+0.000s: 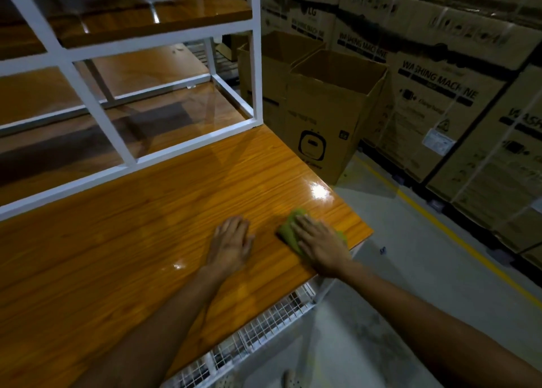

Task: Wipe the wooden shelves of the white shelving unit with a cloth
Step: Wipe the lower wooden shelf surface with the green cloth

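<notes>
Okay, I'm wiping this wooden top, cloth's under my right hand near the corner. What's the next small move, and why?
Probably slide the cloth forward along the right edge, toward the white frame. Your right hand presses it flat near the front right corner of the top, and your left hand rests just to its left, so that strip looks like the open path.

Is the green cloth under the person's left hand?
No, the green cloth lies under the right hand; the left hand rests on the bare wooden shelf.
</notes>
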